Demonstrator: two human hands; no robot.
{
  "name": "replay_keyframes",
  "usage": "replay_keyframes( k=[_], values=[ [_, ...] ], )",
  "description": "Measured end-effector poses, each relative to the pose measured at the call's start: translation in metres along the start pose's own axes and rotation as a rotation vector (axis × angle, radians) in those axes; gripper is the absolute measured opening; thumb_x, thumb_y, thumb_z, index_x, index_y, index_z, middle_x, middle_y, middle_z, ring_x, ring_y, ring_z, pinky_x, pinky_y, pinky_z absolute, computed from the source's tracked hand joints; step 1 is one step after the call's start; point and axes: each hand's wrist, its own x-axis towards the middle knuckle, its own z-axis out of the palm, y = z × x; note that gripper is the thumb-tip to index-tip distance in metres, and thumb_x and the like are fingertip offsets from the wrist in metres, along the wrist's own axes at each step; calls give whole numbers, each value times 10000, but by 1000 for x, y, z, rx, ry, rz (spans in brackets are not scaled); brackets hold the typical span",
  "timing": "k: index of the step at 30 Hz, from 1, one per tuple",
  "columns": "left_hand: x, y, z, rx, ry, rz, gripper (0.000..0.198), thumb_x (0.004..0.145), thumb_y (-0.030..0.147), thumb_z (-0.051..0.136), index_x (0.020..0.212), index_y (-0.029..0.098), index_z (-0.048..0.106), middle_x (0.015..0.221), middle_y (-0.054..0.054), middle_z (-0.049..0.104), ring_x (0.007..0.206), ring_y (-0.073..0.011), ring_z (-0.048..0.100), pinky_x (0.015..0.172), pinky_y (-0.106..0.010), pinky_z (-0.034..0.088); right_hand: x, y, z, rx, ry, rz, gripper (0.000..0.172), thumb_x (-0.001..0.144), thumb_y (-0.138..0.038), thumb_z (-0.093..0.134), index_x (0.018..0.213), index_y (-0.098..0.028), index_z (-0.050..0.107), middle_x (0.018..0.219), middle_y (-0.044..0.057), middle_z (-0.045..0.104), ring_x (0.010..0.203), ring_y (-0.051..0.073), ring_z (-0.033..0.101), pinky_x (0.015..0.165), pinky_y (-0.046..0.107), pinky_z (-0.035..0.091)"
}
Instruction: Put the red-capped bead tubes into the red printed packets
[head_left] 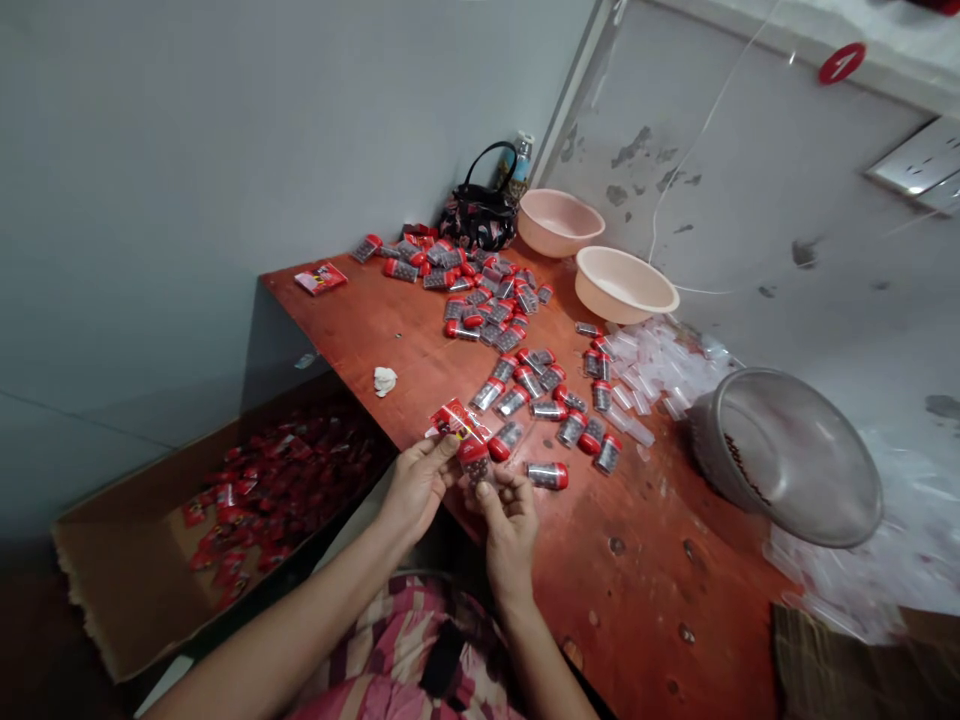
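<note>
At the near edge of the red table (pixel 637 580), my left hand (pixel 420 485) pinches a red printed packet (pixel 459 420). My right hand (pixel 510 515) grips a small clear tube (pixel 477 468) with a red end and dark beads inside. Packet and tube meet between my two hands; whether they are joined I cannot tell. Just beyond my fingers lies a loose group of similar red-capped tubes (pixel 513 400), one (pixel 546 475) close to my right hand. A larger heap of them (pixel 495 300) spreads farther back.
Right of the tubes are clear empty tubes (pixel 645 365) and a grey basin (pixel 787 455) with dark beads. Two pink basins (pixel 561 222) and a black handbag (pixel 480 218) stand at the back. Below left, a cardboard box (pixel 135 570) holds many red packets. Crumpled tissue (pixel 385 381) lies near the edge.
</note>
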Motion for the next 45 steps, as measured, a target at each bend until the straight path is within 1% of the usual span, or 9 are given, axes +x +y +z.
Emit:
replay_keyframes(
  k=[6, 13, 18, 23, 29, 34, 38, 40, 45],
  values=[
    [4, -1, -2, 194, 6, -17, 145, 620, 200, 694, 678, 86, 626, 627, -48, 654, 573, -132, 595, 582, -246, 476, 6, 2, 1, -22, 15, -35, 193, 730, -242, 609, 880, -189, 500, 791, -13, 575, 644, 105, 571, 621, 244, 486],
    [12, 11, -2, 326, -108, -81, 124, 638, 193, 672, 601, 83, 629, 574, -50, 640, 513, -131, 574, 516, -242, 459, 14, 3, -2, 92, -90, 105, 186, 729, -259, 612, 851, -183, 493, 702, -14, 610, 578, 121, 592, 558, 255, 492],
    [13, 4, 0, 305, -44, -59, 115, 631, 192, 679, 655, 83, 650, 629, -48, 653, 596, -134, 597, 623, -252, 483, 16, 7, -3, -87, 25, -65, 200, 719, -257, 623, 874, -165, 536, 802, 23, 610, 703, 143, 587, 661, 285, 495],
    [14, 3, 3, 292, -53, -103, 147, 642, 228, 670, 664, 84, 648, 621, -48, 648, 543, -137, 583, 520, -248, 473, 18, 6, -2, 79, -61, 85, 182, 722, -270, 622, 831, -162, 524, 703, -4, 608, 558, 119, 584, 540, 255, 495],
    [17, 8, 1, 351, -75, -145, 147, 620, 216, 687, 636, 74, 654, 629, -65, 662, 571, -144, 596, 591, -261, 479, 20, 2, -3, 0, -37, -12, 165, 707, -248, 639, 824, -162, 561, 707, -5, 615, 555, 105, 560, 543, 234, 480],
    [13, 0, -3, 371, -69, -114, 154, 633, 232, 677, 643, 82, 646, 614, -49, 645, 569, -145, 590, 554, -256, 472, 20, 6, -1, 109, -20, 109, 164, 719, -258, 623, 815, -160, 534, 721, 3, 605, 570, 116, 575, 519, 238, 486],
    [13, -6, -4, 316, 36, 1, 137, 633, 223, 679, 669, 97, 644, 619, -25, 638, 579, -119, 578, 592, -239, 471, 17, 9, -4, -89, -7, -59, 143, 709, -248, 633, 793, -163, 555, 730, 8, 599, 627, 119, 559, 606, 251, 482],
    [14, -7, -3, 287, 37, 16, 132, 641, 218, 673, 682, 95, 646, 622, -27, 636, 592, -119, 577, 604, -240, 472, 18, 9, -6, -122, -5, -98, 141, 698, -238, 644, 788, -164, 564, 708, 5, 601, 630, 121, 560, 618, 249, 476],
    [9, -7, -3, 317, -119, -141, 168, 679, 241, 636, 719, 79, 651, 583, -41, 617, 474, -110, 530, 459, -233, 440, 22, 6, -2, 199, -55, 153, 158, 707, -234, 637, 779, -163, 517, 607, -15, 604, 485, 100, 556, 484, 218, 453]
  ],
)
